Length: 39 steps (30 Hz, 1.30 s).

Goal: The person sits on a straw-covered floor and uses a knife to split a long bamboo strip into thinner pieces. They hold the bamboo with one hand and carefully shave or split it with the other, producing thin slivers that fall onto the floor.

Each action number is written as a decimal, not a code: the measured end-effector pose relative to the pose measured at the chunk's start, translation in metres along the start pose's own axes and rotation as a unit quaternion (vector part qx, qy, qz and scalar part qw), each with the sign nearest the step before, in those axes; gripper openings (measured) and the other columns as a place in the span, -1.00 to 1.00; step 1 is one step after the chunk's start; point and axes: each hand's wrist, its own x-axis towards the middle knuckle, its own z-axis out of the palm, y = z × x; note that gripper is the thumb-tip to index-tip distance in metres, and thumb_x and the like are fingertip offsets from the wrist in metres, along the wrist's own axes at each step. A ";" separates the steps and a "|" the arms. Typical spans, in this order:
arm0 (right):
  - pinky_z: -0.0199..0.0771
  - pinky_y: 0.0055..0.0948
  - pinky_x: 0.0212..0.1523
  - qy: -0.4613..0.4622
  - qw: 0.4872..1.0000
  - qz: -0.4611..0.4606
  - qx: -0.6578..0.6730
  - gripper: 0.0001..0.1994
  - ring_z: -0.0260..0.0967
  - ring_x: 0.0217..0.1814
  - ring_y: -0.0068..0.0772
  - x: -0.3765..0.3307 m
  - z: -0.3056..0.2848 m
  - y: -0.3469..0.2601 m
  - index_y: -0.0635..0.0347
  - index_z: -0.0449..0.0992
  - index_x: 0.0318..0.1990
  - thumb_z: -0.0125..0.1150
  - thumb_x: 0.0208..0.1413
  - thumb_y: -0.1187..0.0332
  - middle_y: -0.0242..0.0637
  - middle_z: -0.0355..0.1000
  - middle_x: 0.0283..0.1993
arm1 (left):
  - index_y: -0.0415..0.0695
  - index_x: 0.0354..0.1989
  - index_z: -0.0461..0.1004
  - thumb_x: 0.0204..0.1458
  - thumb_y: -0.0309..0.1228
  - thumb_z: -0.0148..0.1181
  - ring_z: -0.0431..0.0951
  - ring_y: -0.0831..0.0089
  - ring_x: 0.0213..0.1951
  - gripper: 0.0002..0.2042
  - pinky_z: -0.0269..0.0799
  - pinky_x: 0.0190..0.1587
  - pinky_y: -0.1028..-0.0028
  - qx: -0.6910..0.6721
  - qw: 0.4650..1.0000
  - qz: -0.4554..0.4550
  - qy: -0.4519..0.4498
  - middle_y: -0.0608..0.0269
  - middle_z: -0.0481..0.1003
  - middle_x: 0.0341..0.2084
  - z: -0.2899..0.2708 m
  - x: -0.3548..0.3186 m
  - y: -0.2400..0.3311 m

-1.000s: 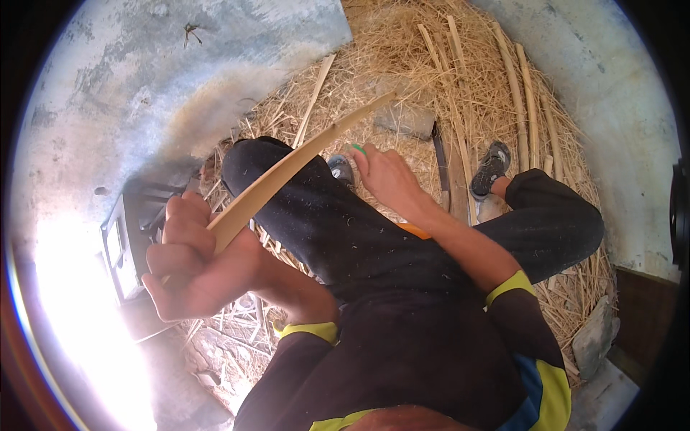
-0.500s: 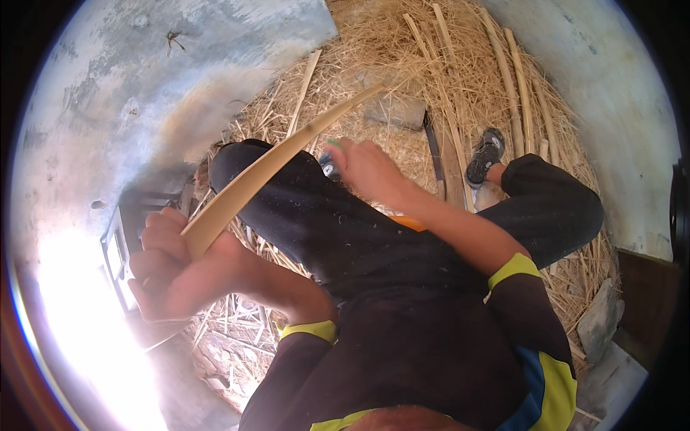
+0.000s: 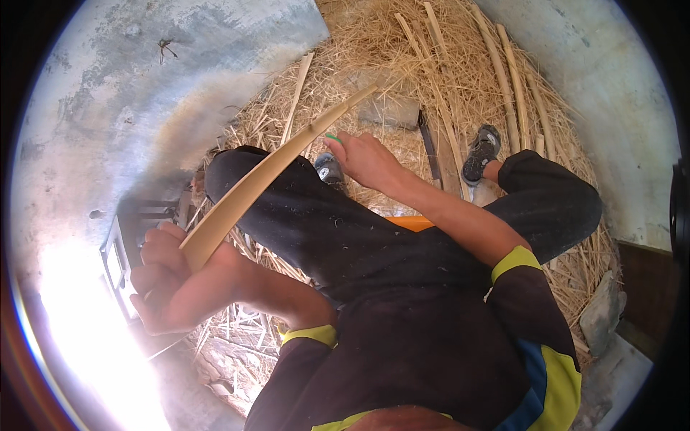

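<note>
A long, split bamboo strip [image 3: 251, 181], pale tan and slightly curved, slants from lower left to upper right over my left knee. Its wide lower end rests in my left hand [image 3: 188, 276], whose fingers are curled about it. My right hand [image 3: 368, 164] is closed beside the strip's far part, just right of it, and I cannot tell whether the two touch. A bit of green [image 3: 333, 137] shows at the right thumb's tip. Whatever that hand holds is hidden behind the fingers.
Straw and shavings [image 3: 359, 43] cover the floor. Several bamboo poles [image 3: 514, 86] lie at the far right, and another strip [image 3: 296, 97] lies far left. A grey block [image 3: 390, 112] and a dark flat bar [image 3: 429, 147] are beyond my legs. Pale walls [image 3: 180, 79] curve around both sides.
My right hand has shifted a little farther away along the strip, baring more of the shoe behind it. The left hand keeps its hold; the whole view has moved slightly.
</note>
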 end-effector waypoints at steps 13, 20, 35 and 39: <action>0.33 0.01 -0.32 0.063 0.987 0.134 -0.062 -0.50 0.36 -0.45 0.22 0.018 0.002 0.080 0.42 0.40 -0.34 -0.24 0.28 0.07 0.19 0.38 -0.54 | 0.09 -0.81 -0.18 -0.07 -0.17 -0.24 -0.18 0.57 -0.71 -0.63 -0.26 -0.61 0.48 -0.045 0.986 -0.011 -0.159 0.42 -0.20 -0.88 -0.002 0.004 -0.002; 0.36 0.03 -0.39 -0.054 0.978 -0.038 0.200 -0.57 0.39 -0.48 0.22 -0.035 -0.091 -0.095 0.36 0.34 -0.11 -0.21 0.26 0.09 0.14 0.38 -0.58 | 0.00 -0.78 0.01 0.08 -0.19 -0.37 -0.13 0.56 -0.79 -0.62 -0.20 -0.73 0.52 -0.143 0.923 0.042 -0.355 0.36 0.03 -0.93 -0.018 0.011 -0.006; 0.35 -0.16 -0.59 -0.003 0.986 -0.127 0.106 -0.78 0.37 -0.58 0.02 -0.082 -0.085 -0.149 0.26 0.23 -0.33 0.07 0.14 0.31 -0.04 0.35 -0.60 | 0.04 -0.83 -0.03 0.09 -0.13 -0.24 -0.12 0.59 -0.77 -0.56 -0.19 -0.62 0.58 0.027 0.997 -0.012 0.073 0.41 -0.17 -0.87 0.030 -0.028 0.019; 0.36 -0.16 -0.60 0.004 0.992 -0.106 0.071 -0.77 0.38 -0.58 -0.01 -0.082 -0.092 -0.157 0.25 0.22 -0.36 0.08 0.13 0.30 -0.09 0.33 -0.63 | 0.00 -0.75 0.07 0.04 -0.11 -0.15 -0.03 0.58 -0.69 -0.62 -0.13 -0.58 0.60 0.043 0.998 -0.018 0.037 0.39 -0.06 -0.84 0.024 -0.028 0.018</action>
